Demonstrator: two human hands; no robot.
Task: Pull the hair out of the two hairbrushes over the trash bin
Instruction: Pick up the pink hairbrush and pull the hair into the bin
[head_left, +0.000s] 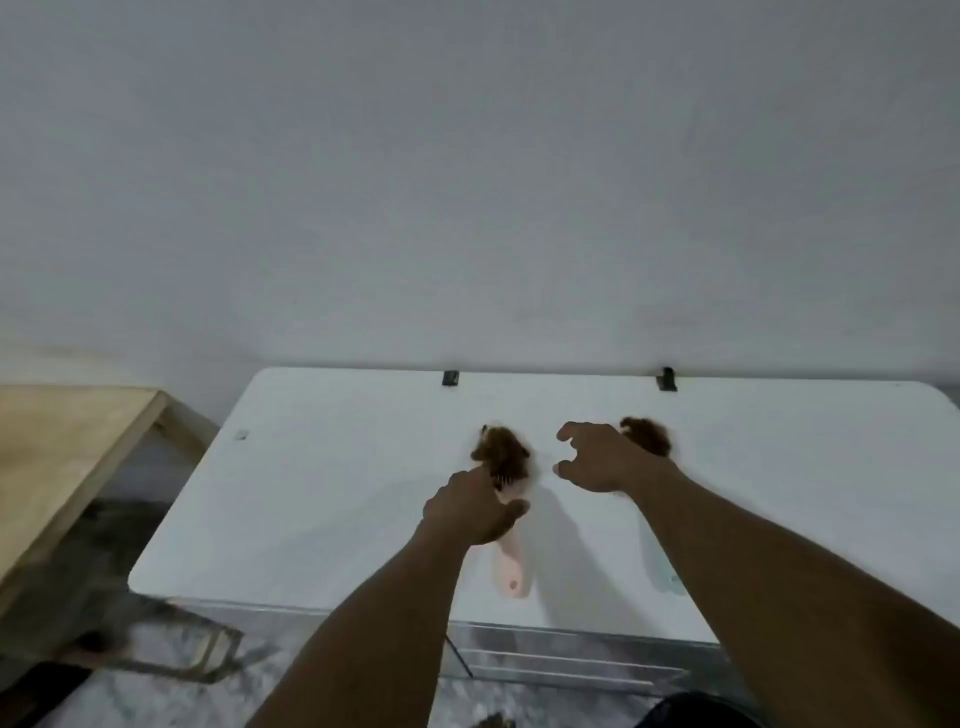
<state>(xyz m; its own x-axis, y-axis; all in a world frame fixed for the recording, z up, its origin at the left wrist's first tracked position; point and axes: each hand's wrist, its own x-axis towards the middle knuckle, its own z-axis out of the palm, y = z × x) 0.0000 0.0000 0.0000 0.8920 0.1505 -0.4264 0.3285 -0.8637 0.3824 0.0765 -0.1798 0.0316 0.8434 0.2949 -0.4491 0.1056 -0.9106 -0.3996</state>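
Pickup step: left hand (475, 512) closing on pale pink plastic hairbrush (511, 569), brown hair clump (501, 452); right hand (597, 460) spread wide, empty. Next: lift over bin.

A plain pale grey wall (467, 156) fills the upper half of the view, evenly and dimly lit. Against it stands a white tabletop (322, 467) with rounded corners; two small dark clips (450, 378) sit on its far edge. To the left is a light wooden table (57, 447). The floor (171, 691) below is grey and mottled, like marble.
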